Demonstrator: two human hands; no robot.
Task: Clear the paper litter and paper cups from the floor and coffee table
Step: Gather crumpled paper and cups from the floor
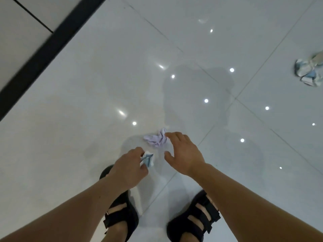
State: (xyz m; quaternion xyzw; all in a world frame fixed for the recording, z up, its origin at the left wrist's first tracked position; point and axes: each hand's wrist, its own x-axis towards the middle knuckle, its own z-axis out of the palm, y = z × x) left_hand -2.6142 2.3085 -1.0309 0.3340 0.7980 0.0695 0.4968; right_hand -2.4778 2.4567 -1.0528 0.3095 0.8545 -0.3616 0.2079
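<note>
A crumpled pale lilac paper (156, 139) lies on the glossy white tiled floor (192, 49) just ahead of my feet. My right hand (183, 151) hovers over its right side with fingers spread, the fingertips at the paper's edge. My left hand (130, 165) grips a small crumpled blue-and-white paper wad (148, 159) between fingers and thumb, left of the lilac paper. More crumpled blue-and-white paper litter (308, 71) lies on the floor at the far right edge.
A black strip (52, 42) runs diagonally across the upper left, with a lighter surface beyond it. My two feet in black sandals (194, 219) stand at the bottom. Ceiling lights reflect off the tiles.
</note>
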